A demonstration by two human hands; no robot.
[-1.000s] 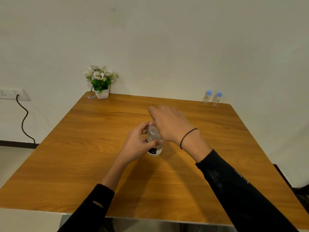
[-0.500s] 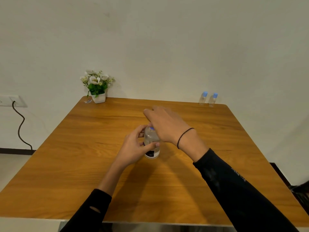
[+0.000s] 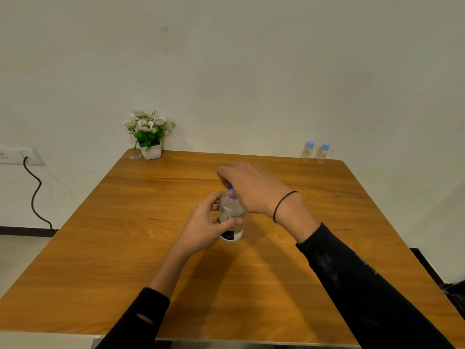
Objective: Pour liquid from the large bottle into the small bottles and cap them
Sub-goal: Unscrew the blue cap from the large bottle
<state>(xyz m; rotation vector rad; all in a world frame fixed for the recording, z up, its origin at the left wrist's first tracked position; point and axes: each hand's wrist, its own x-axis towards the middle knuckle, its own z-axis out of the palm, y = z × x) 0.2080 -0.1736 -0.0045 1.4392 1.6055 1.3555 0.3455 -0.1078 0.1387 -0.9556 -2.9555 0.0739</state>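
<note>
With our left hand (image 3: pixel 205 224) clenched round the large bottle (image 3: pixel 231 217) standing mid-bench (image 3: pixel 125 222) and our right hand (image 3: pixel 251 188) pinching its blue cap (image 3: pixel 231 192), we risk tipping it and spilling, should the twist outpace that steadying grip, well short of the capped small bottles (image 3: pixel 314 152).

— What's the room like from your feed?
— I see a plain off-white wall (image 3: pixel 251 71) behind a square wooden worktop (image 3: pixel 125 248).
— Anything else?
— At ten o'clock, a wall socket (image 3: pixel 15 156) with a black cable (image 3: pixel 35 195) hanging toward the pale floor (image 3: pixel 22 255).
</note>
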